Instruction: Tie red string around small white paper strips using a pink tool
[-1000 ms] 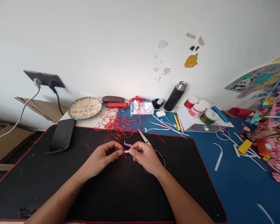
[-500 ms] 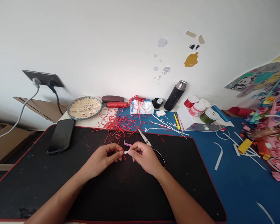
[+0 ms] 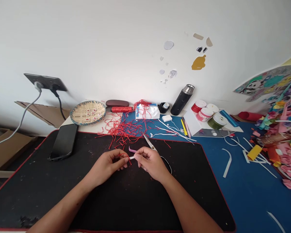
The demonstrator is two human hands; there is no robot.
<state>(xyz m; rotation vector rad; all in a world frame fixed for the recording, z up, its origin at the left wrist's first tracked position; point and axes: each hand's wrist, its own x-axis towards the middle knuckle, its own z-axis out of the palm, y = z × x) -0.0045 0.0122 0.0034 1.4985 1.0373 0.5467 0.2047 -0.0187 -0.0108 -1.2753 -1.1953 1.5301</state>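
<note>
My left hand (image 3: 109, 164) and my right hand (image 3: 150, 161) meet over the middle of the black desk mat (image 3: 63, 194). The left fingers pinch a short red strand (image 3: 128, 159). The right fingers pinch a small white strip (image 3: 132, 157) that touches the red strand between the two hands. Scissors (image 3: 152, 145) lie just behind my right hand, their black handle loop partly hidden by it. A small pink piece (image 3: 132, 149) lies on the mat just beyond the fingertips.
A heap of red strands (image 3: 126, 127) lies behind the hands. A phone (image 3: 64, 141), a woven basket (image 3: 88, 112), a red thread spool (image 3: 121, 109), a black flask (image 3: 182, 100), paint jars (image 3: 205, 113) and white strips (image 3: 227, 162) stand around. Coloured paper scraps (image 3: 281, 136) pile up at the right.
Both hands stay pinched together at almost the same spot; only the fingers have shifted slightly around the red strand and white strip.
</note>
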